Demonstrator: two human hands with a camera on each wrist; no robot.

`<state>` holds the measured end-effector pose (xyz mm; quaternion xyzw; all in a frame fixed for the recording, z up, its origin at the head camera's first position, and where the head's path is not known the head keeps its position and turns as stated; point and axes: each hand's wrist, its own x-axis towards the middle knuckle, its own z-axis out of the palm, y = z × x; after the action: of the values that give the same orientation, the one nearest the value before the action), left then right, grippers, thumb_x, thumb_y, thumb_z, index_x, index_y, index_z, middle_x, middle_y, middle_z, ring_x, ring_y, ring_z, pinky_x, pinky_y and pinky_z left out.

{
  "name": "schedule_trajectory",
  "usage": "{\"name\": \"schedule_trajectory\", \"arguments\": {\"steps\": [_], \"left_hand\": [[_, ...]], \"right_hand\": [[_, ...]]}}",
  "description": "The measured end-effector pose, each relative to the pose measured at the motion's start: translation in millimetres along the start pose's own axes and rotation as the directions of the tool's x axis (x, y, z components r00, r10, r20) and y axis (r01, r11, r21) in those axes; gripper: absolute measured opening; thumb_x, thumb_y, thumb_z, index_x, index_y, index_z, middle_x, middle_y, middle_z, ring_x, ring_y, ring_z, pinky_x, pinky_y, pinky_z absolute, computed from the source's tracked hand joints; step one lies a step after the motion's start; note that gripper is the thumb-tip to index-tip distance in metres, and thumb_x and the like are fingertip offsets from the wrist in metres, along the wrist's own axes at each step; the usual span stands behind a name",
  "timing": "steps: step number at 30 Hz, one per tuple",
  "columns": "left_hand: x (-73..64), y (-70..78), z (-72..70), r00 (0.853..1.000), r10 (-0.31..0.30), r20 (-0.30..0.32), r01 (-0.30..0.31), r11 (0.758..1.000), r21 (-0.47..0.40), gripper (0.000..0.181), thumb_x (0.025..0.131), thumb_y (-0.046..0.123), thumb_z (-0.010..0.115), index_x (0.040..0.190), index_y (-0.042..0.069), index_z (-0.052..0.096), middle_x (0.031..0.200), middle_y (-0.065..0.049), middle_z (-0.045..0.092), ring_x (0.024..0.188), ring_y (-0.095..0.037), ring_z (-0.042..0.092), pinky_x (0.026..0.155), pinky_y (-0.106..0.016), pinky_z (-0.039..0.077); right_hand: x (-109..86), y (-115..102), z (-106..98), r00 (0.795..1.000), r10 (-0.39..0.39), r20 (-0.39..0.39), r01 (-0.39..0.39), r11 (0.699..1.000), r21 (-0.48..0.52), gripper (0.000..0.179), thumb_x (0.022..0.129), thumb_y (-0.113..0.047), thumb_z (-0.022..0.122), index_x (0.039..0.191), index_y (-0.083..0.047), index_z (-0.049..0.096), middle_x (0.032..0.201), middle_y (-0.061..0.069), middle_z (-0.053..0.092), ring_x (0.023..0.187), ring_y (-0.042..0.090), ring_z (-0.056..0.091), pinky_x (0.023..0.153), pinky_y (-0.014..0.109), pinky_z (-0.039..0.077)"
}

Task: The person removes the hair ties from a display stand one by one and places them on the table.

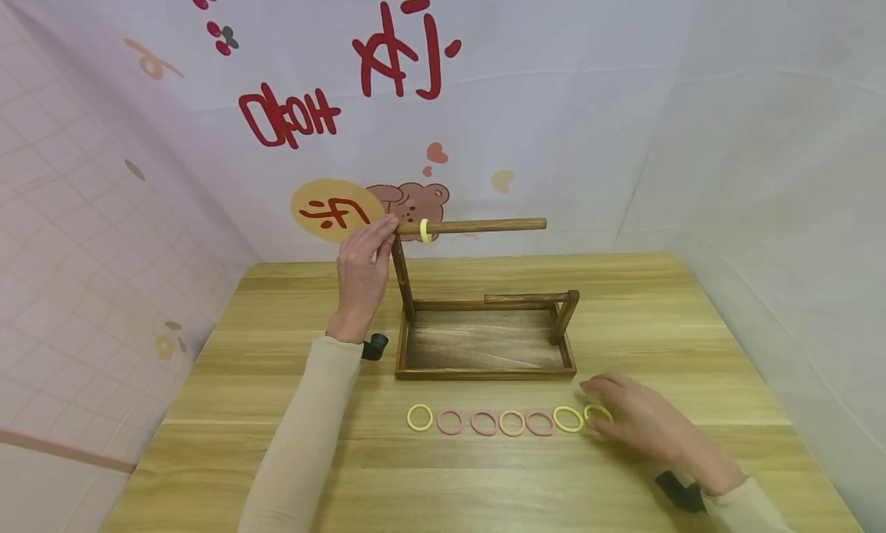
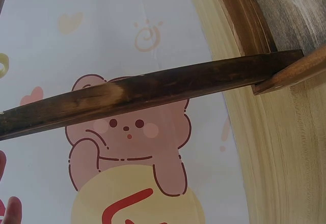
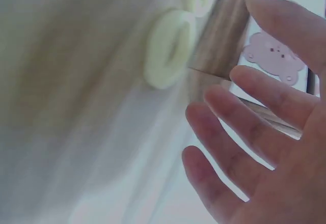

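My left hand (image 1: 363, 268) is raised at the top left corner of a brown wooden stand (image 1: 484, 374). Its nearly straight fingers touch the end of the upper rod (image 1: 491, 225), beside the post (image 2: 142, 91). A yellow ring (image 1: 425, 231) hangs on that rod near these fingertips. Low over the table, my right hand (image 1: 640, 418) has its fingers spread at the rightmost yellow ring (image 1: 598, 414), partly covering it in the head view. In the right wrist view that ring (image 3: 170, 48) lies just beyond the fingertips, and nothing is between the fingers.
Several yellow, pink and orange rings, among them a pink ring (image 1: 450, 421) and an orange ring (image 1: 512, 423), lie in a row before the stand. A shorter rod (image 1: 526, 298) stands at the tray's right end. Behind the wood-grain table (image 1: 291, 302) hangs a printed white cloth (image 1: 554, 133).
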<state>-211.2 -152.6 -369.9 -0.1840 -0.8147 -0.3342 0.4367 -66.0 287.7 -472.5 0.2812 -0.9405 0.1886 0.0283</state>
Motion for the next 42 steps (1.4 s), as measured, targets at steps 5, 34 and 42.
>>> {"name": "schedule_trajectory", "arguments": {"steps": [5, 34, 42], "left_hand": [[0.2, -0.1, -0.9, 1.0, 0.005, -0.003, -0.005, 1.0, 0.001, 0.024, 0.098, 0.004, 0.07, 0.121, 0.0, 0.075, 0.126, -0.012, 0.073, 0.11, -0.031, 0.072, 0.106, -0.047, 0.049], [5.3, -0.8, -6.8, 0.997, 0.058, 0.047, -0.059, 0.998, 0.025, 0.023, 0.097, 0.005, 0.071, 0.119, 0.0, 0.076, 0.124, -0.012, 0.074, 0.107, -0.033, 0.072, 0.103, -0.056, 0.05], [10.4, -7.0, -15.1, 0.989, 0.097, 0.114, -0.099, 0.995, 0.015, 0.025, 0.096, 0.006, 0.073, 0.121, 0.002, 0.076, 0.123, -0.012, 0.074, 0.107, -0.033, 0.072, 0.1, -0.05, 0.052]], "right_hand": [[12.5, -8.7, -14.0, 0.996, -0.028, -0.084, 0.03, 0.999, 0.029, 0.045, 0.086, -0.018, 0.085, 0.127, -0.007, 0.069, 0.124, 0.011, 0.072, 0.113, 0.036, 0.068, 0.094, 0.055, 0.055], [114.9, -59.4, -80.6, 0.819, -0.215, -0.532, 0.289, 0.956, 0.058, 0.035, 0.082, 0.001, 0.083, 0.115, -0.007, 0.076, 0.108, 0.005, 0.076, 0.083, 0.018, 0.069, 0.077, 0.02, 0.049], [141.3, -73.2, -81.6, 0.781, -0.261, -0.567, 0.369, 0.926, 0.083, 0.035, 0.084, 0.0, 0.082, 0.118, -0.007, 0.076, 0.117, 0.007, 0.076, 0.1, 0.024, 0.072, 0.081, 0.013, 0.053]]}}
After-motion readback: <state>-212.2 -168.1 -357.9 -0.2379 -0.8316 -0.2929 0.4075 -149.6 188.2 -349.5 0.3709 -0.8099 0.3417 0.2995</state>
